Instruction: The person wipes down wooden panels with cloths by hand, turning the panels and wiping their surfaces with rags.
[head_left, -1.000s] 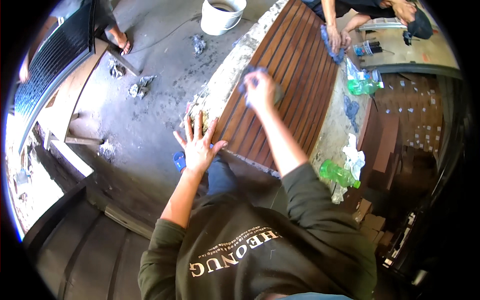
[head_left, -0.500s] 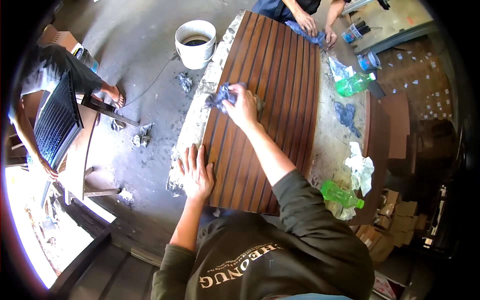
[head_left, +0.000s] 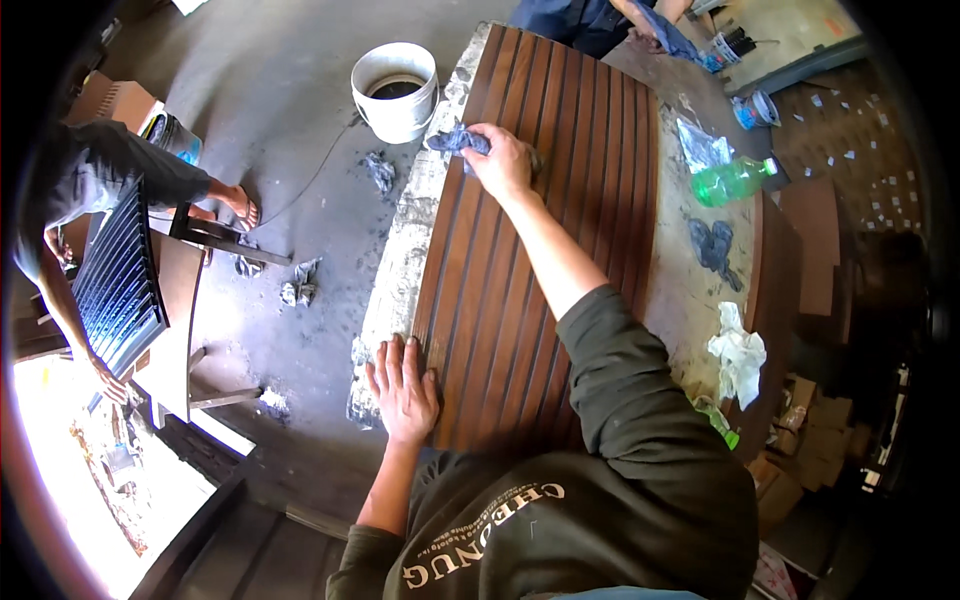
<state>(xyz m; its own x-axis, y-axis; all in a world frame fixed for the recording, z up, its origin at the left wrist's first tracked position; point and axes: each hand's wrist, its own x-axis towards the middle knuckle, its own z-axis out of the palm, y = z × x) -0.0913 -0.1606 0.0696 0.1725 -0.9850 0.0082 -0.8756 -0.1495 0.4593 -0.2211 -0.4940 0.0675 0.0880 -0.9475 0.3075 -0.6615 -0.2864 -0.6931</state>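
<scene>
A brown slatted wooden panel [head_left: 545, 240] with dark grooves lies lengthwise before me on a paint-stained bench [head_left: 392, 265]. My right hand [head_left: 503, 165] reaches to the panel's far left part, closed on a crumpled blue-grey rag [head_left: 458, 140]. The rag rests at the panel's left edge; part of it is hidden under my hand. Near the panel's close left corner, my left hand [head_left: 404, 393] lies flat, fingers stretched out, over the panel edge and the bench. It holds nothing.
A white bucket [head_left: 405, 122] with dark liquid stands left of the bench. On the right lie a green bottle [head_left: 730, 183], a dark rag [head_left: 712, 250] and crumpled white paper [head_left: 737, 355]. One person holds a blue cloth [head_left: 668, 32] at the far end; another handles a dark slatted panel [head_left: 122, 275].
My right hand has moved the rag farther away along the panel's left edge. My left hand stays flat. The person opposite has lifted the blue cloth away from the panel's far corner.
</scene>
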